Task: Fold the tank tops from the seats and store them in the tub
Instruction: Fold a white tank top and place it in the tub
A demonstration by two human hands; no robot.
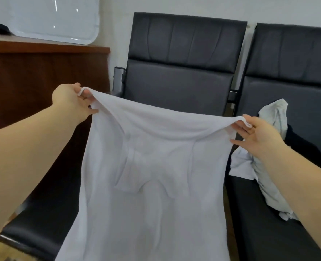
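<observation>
Both hands, left hand and right hand, pinch opposite corners of a white cotton tank top, hanging lengthwise, probably hem uppermost.

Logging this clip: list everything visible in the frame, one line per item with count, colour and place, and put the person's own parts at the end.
held tank top: one, white, stretched between both hands in front of the left seat, hanging down.
crumpled garments: a heap, white or pale, exact count unclear, on the right seat.
dark item: one, black, on the right seat behind the heap; cannot identify.
seats: two, dark grey padded, side by side against the wall.
wooden counter: one, reddish brown, left of the seats.
clear plastic tub: one, translucent, on the counter by the wall.
left hand: one, pinching the top's left corner.
right hand: one, pinching the top's right corner.
</observation>
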